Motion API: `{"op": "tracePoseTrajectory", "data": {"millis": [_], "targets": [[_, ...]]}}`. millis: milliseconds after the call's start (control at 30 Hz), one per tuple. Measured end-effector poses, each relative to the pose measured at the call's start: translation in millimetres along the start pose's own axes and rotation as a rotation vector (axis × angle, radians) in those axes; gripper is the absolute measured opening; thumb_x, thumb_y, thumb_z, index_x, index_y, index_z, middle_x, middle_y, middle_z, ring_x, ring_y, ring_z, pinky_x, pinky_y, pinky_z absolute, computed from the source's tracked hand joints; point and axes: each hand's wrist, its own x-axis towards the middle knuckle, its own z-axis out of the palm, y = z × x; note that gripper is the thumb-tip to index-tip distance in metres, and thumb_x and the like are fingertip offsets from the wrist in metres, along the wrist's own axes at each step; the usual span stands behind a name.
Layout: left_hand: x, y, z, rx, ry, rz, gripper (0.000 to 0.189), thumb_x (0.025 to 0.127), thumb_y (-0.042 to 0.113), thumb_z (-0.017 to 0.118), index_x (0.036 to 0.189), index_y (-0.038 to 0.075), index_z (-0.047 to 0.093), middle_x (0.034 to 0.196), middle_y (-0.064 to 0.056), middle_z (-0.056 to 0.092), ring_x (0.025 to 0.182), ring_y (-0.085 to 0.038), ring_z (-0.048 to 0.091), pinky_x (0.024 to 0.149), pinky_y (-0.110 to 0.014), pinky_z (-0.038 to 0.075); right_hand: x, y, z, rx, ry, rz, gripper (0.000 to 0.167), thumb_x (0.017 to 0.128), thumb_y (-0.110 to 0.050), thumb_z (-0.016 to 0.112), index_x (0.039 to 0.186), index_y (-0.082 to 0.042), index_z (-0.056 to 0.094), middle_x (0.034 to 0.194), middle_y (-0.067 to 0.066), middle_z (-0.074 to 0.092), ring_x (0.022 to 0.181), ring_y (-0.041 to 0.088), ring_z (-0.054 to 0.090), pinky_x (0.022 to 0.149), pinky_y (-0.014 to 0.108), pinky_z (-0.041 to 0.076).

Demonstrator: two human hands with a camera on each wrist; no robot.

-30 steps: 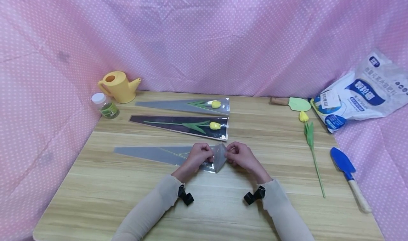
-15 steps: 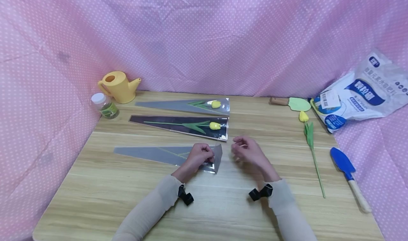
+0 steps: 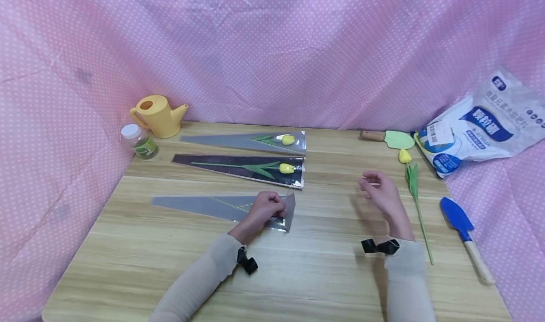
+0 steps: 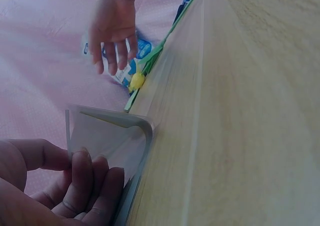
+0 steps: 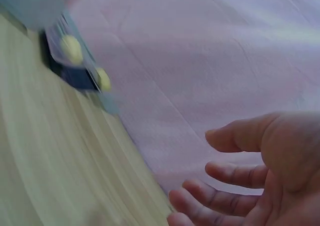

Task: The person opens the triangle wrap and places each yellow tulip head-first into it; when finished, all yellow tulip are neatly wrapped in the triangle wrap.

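Note:
My left hand pinches the upper layer of a grey, see-through flower sleeve at its wide end, holding the mouth apart. In the left wrist view the lifted film stands up between thumb and fingers. My right hand hovers over the table, fingers loosely bent and holding nothing. Just right of it lies a loose yellow tulip with green leaves and a long stem. Behind the grey sleeve lie two filled ones: a black sleeve and another grey sleeve, each with a yellow tulip inside.
A yellow watering can and a white-lidded jar stand at the back left. To the right are a green hand trowel, a blue trowel and a white fertilizer bag. Pink dotted cloth hangs around the wooden table.
My right hand has let go of the sleeve's edge and moved right, close to the loose tulip. The left hand keeps its pinch on the film and has stayed in place.

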Motion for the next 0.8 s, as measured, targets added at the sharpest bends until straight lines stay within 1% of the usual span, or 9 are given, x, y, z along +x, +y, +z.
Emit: {"op": "tracePoseTrajectory", "data": {"millis": [100, 167, 333, 367, 400, 467, 533, 600, 800], "targets": [[0.0, -0.6, -0.1, 0.004, -0.002, 0.007, 0.008, 0.084, -0.005, 0.060, 0.077, -0.001, 0.064, 0.062, 0.004, 0.062, 0.060, -0.008, 0.058, 0.062, -0.023, 0.050, 0.2, 8, -14, -0.019, 0.040, 0.014, 0.052, 0.102, -0.025, 0.053, 0.142, 0.007, 0.043, 0.127, 0.024, 0.056, 0.081, -0.014, 0.054, 0.075, 0.021, 0.058], [-0.1, -0.8, -0.4, 0.006, -0.003, 0.008, 0.009, 0.084, -0.005, 0.060, 0.077, -0.001, 0.064, 0.062, 0.004, 0.062, 0.060, -0.009, 0.058, 0.062, -0.023, 0.050, -0.8, 14, -23, -0.026, 0.064, 0.039, 0.054, 0.102, -0.026, 0.054, 0.144, 0.007, 0.042, 0.129, 0.024, 0.055, 0.081, -0.015, 0.053, 0.074, 0.019, 0.057], [-1.0, -0.1, 0.0, 0.006, -0.008, 0.011, 0.009, 0.085, -0.004, 0.060, 0.077, -0.001, 0.064, 0.062, 0.004, 0.061, 0.061, -0.009, 0.058, 0.063, -0.023, 0.050, -4.5, 31, -50, -0.088, 0.112, 0.144, 0.067, 0.100, -0.037, 0.056, 0.149, 0.005, 0.037, 0.138, 0.028, 0.051, 0.080, -0.012, 0.053, 0.071, 0.015, 0.055], [-1.0, 0.1, 0.3, 0.003, -0.009, 0.011, 0.009, 0.085, -0.004, 0.060, 0.077, -0.001, 0.063, 0.062, 0.004, 0.061, 0.061, -0.009, 0.058, 0.063, -0.023, 0.051, -5.3, 35, -55, -0.110, 0.132, 0.164, 0.068, 0.100, -0.039, 0.057, 0.149, 0.004, 0.038, 0.140, 0.029, 0.050, 0.080, -0.010, 0.055, 0.070, 0.015, 0.055], [-1.1, 0.1, 0.3, 0.003, -0.011, 0.013, 0.008, 0.085, -0.004, 0.060, 0.078, -0.002, 0.063, 0.062, 0.004, 0.061, 0.061, -0.009, 0.058, 0.063, -0.023, 0.051, -6.0, 38, -60, -0.136, 0.149, 0.186, 0.070, 0.099, -0.040, 0.057, 0.149, 0.004, 0.038, 0.143, 0.030, 0.049, 0.084, -0.004, 0.059, 0.069, 0.015, 0.053], [-0.9, -0.1, 0.4, 0.002, -0.013, 0.014, 0.008, 0.085, -0.004, 0.060, 0.079, -0.003, 0.063, 0.061, 0.004, 0.061, 0.061, -0.008, 0.058, 0.063, -0.023, 0.051, -7.6, 45, -68, -0.182, 0.191, 0.224, 0.072, 0.097, -0.043, 0.059, 0.150, 0.002, 0.039, 0.145, 0.030, 0.049, 0.094, 0.011, 0.065, 0.071, 0.017, 0.048], [-0.8, 0.2, 0.2, -0.001, -0.012, 0.008, 0.009, 0.085, -0.004, 0.060, 0.078, -0.001, 0.064, 0.062, 0.004, 0.061, 0.061, -0.008, 0.058, 0.062, -0.023, 0.051, -9.7, 51, -75, -0.203, 0.227, 0.265, 0.072, 0.096, -0.043, 0.060, 0.150, 0.001, 0.040, 0.146, 0.029, 0.048, 0.113, 0.029, 0.062, 0.075, 0.022, 0.043], [-0.4, 0.2, -0.1, -0.002, -0.010, 0.005, 0.011, 0.085, -0.004, 0.059, 0.077, 0.001, 0.064, 0.062, 0.004, 0.062, 0.061, -0.008, 0.059, 0.062, -0.023, 0.051, -11.5, 56, -80, -0.214, 0.252, 0.297, 0.072, 0.096, -0.043, 0.060, 0.151, 0.000, 0.040, 0.147, 0.029, 0.048, 0.126, 0.041, 0.051, 0.076, 0.025, 0.038], [0.4, 0.2, -0.9, -0.004, -0.008, -0.005, 0.012, 0.086, -0.004, 0.060, 0.076, 0.003, 0.063, 0.061, 0.004, 0.063, 0.060, -0.008, 0.059, 0.062, -0.023, 0.051, -15.5, 71, -88, -0.195, 0.272, 0.357, 0.070, 0.097, -0.039, 0.060, 0.149, 0.003, 0.039, 0.147, 0.030, 0.046, 0.124, 0.042, 0.050, 0.074, 0.027, 0.041]]}}
